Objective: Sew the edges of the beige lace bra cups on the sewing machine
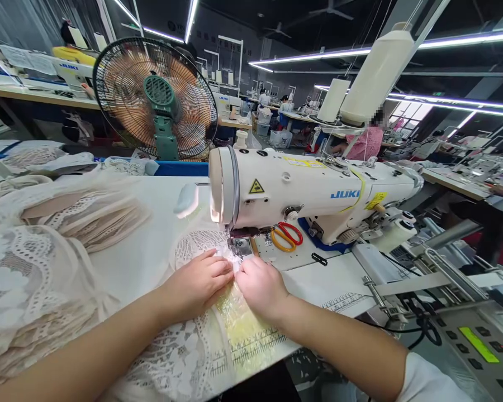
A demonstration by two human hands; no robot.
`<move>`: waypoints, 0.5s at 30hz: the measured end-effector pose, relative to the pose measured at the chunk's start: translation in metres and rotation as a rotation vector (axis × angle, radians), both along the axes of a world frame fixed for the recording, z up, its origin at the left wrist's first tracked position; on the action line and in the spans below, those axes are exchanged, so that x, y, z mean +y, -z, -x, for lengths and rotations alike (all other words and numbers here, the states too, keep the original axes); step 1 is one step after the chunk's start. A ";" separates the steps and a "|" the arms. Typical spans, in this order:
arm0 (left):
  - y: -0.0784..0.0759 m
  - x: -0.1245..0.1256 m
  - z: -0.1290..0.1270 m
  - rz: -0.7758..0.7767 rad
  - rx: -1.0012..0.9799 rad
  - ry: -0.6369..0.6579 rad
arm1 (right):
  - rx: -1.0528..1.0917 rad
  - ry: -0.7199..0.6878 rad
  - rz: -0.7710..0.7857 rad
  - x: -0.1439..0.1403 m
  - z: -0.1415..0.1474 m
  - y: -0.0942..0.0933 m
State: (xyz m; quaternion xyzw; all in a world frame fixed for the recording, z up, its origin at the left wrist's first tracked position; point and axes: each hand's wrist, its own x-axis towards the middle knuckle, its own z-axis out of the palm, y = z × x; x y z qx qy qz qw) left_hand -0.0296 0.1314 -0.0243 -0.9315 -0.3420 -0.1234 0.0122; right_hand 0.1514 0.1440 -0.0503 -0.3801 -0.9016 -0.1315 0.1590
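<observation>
My left hand (pixel 197 285) lies flat on white lace fabric (pixel 193 245), fingers pressing it down just before the presser foot (pixel 240 247) of a white sewing machine (pixel 310 192). My right hand (pixel 260 286) rests beside it, fingertips pinching the lace edge right at the foot. The two hands nearly touch. The lace runs from under the needle back toward me over the table's front edge.
A heap of beige and white lace pieces (pixel 37 251) covers the table's left. Orange and red scissors (pixel 287 235) lie under the machine arm. A standing fan (pixel 155 97) is behind. A control panel (pixel 478 346) sits at lower right. Other workers sit at distant tables.
</observation>
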 end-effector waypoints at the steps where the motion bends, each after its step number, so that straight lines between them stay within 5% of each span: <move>1: -0.001 0.002 0.000 -0.002 0.020 0.002 | -0.008 0.009 0.000 -0.002 0.001 0.000; 15: -0.004 0.029 0.011 0.057 0.140 -0.044 | -0.116 0.072 0.095 -0.007 0.002 -0.010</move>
